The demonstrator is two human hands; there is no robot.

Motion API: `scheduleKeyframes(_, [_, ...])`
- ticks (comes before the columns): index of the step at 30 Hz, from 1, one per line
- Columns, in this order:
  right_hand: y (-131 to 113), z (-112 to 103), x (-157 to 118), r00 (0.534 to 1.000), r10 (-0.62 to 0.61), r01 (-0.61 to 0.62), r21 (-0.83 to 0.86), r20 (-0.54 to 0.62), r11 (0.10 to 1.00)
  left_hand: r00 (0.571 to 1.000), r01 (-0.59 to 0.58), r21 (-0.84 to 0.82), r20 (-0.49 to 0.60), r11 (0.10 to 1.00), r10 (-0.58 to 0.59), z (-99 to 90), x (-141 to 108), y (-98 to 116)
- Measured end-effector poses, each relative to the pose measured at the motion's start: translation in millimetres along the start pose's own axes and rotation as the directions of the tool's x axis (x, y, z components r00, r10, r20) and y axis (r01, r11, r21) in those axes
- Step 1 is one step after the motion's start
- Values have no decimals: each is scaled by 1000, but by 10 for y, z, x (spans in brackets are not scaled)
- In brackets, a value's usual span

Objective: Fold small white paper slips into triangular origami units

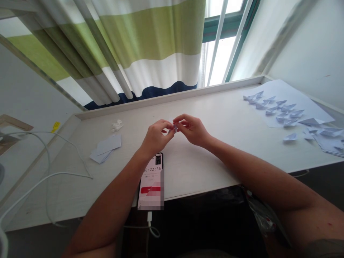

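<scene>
A small piece of folded white paper (175,129) is pinched between my two hands above the middle of the white table. My left hand (158,134) grips it from the left with thumb and fingertips. From the right, my right hand (194,129) holds the same piece, its fingers bent and thumb close to the left thumb. Most of the paper is covered by the fingers, so its folded shape is hard to make out. Folded paper boats (282,109) stand in rows on a large white sheet (288,87) at the right.
A phone (152,179) showing a timer lies at the table's front edge, a charging cable (149,218) below it. Left are paper slips (109,145), crumpled tissue (117,125) and looping white cables (48,157). More folded paper (331,138) lies at the right edge. A raised rim (172,96) borders the back.
</scene>
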State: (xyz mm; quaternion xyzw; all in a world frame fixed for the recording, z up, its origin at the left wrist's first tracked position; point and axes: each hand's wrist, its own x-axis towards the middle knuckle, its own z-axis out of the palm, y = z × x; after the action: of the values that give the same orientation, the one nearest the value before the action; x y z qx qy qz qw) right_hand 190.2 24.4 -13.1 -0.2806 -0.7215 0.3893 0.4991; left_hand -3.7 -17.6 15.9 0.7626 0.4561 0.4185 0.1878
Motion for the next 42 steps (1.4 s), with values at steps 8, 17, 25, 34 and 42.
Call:
scheduleKeyframes(8, [-7, 9, -3, 1000, 24, -25, 75, 7, 997, 998, 70, -23, 10, 997, -69, 37, -3, -18])
scheduleKeyframes(17, [66, 21, 15, 997, 71, -73, 82, 29, 994, 988, 156, 112, -34, 981, -153, 60, -19, -82])
scheduleKeyframes(25, [77, -16, 24, 996, 33, -24, -114, 79, 993, 988, 156, 109, -18, 982, -155, 28, -7, -122])
scheduleKeyframes(34, [14, -178, 67, 938, -78, 153, -203, 338, 967, 971, 239, -110, 54, 965, -234, -43, 19, -115])
scheduleKeyframes(42, [94, -221, 102, 960, -27, 85, -198, 277, 977, 987, 151, -106, -33, 983, -155, -67, 36, -159])
